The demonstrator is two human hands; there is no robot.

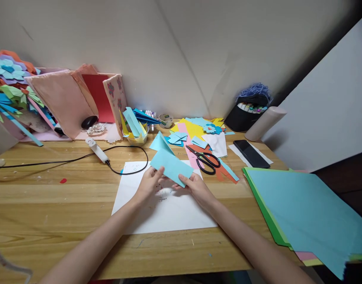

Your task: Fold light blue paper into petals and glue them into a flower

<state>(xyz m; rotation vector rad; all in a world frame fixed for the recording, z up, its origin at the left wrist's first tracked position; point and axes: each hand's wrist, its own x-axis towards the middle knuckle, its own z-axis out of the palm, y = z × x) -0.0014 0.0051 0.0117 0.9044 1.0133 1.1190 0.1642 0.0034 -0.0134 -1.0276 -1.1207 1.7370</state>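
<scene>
Looks like a paper-folding step to me, going by the grip. Both hands are on one piece of light-blue paper (pixel 171 167), roughly a rectangle, sitting out front over a white sheet (pixel 169 217) on the wooden worktop (pixel 65 205). There's a peaked light-blue flap (pixel 160 142) right behind it, and honestly I can't tell if that's part of the same piece or a separate one.

The left hand (pixel 153 180) pinches the near-left edge, thumb on top and fingers curled under, so it's closed down to about the paper's thickness. The right hand (pixel 196 187) does the same at the near-right corner, with its fingers tucked mostly out of sight below. Can't tell whether those knuckles touch the white sheet.

Pose-wise, the bare forearms (pixel 105 232) come in from the bottom corners and angle toward each other, and the paper slopes down to the right between the thumbs. IMO any fold from here calls for a light, even pinch and squared-up edges before a crease gets pressed, since paper this thin could easily skew.

The black-handled scissors (pixel 200 155) lie just beyond the right hand among paper scraps (pixel 224 172), with neither hand on them.
</scene>
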